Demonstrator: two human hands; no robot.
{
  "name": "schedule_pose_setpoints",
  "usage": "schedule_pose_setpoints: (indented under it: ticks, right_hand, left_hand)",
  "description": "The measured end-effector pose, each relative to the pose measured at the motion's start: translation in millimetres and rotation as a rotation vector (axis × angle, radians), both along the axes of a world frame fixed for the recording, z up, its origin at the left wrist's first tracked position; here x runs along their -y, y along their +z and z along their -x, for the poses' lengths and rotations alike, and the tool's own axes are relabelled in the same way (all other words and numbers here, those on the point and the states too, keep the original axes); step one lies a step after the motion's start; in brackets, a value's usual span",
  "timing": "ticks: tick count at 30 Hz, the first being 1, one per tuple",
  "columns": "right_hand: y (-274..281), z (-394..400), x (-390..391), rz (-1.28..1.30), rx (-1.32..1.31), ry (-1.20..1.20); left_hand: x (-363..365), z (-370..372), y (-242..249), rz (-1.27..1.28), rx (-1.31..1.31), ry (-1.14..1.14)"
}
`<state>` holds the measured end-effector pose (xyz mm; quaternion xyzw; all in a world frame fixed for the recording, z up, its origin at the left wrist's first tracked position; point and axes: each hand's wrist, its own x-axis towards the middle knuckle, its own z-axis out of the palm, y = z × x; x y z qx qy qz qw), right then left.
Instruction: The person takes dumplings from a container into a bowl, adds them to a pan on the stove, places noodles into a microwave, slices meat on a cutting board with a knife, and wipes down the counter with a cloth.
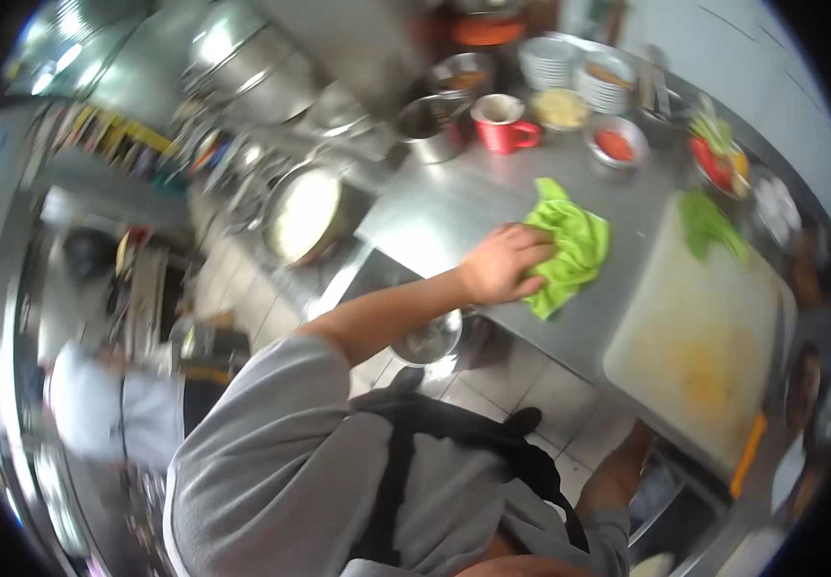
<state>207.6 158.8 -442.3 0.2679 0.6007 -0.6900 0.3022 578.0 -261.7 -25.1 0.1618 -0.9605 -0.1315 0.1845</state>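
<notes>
My left hand (507,263) reaches across the steel counter (463,207), its fingers closed on a crumpled bright green cloth (569,252). The cloth lies bunched on the metal top. My right forearm (617,476) hangs low beside the counter's near edge, and the hand at its end is hidden from sight. To the right of the cloth lies a white cutting board (689,337) with yellow-orange stains. Green leaves (711,226) rest on the board's far end, and an orange-handled tool (748,456) sits along its near right edge.
Along the back stand a red mug (500,125), a steel pot (432,130), stacked white bowls (548,65), a bowl of chopped red food (615,144) and a bowl of vegetables (720,159). A wide pan (308,213) stands left. A person in white (117,404) is at far left.
</notes>
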Motion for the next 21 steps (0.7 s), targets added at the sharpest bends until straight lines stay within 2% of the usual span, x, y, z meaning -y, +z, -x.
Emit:
schedule_pose_setpoints:
  ticks: [8,15,20,21]
  right_hand:
    - [-30,13,-38,-0.100,-0.013,0.021]
    - [-29,-13,-84,-0.097,-0.110,0.035]
    - [20,-59,-86,-0.034,-0.259,0.183]
    - [28,-69,-81,0.007,-0.293,0.225]
  left_hand:
    - [2,3,-11,0.018,0.024,0.024]
    - [6,1,-17,0.026,-0.016,0.008]
    - [-8,-20,-18,0.153,-0.322,0.090]
    - [-18,-36,-16,0.088,-0.363,0.106]
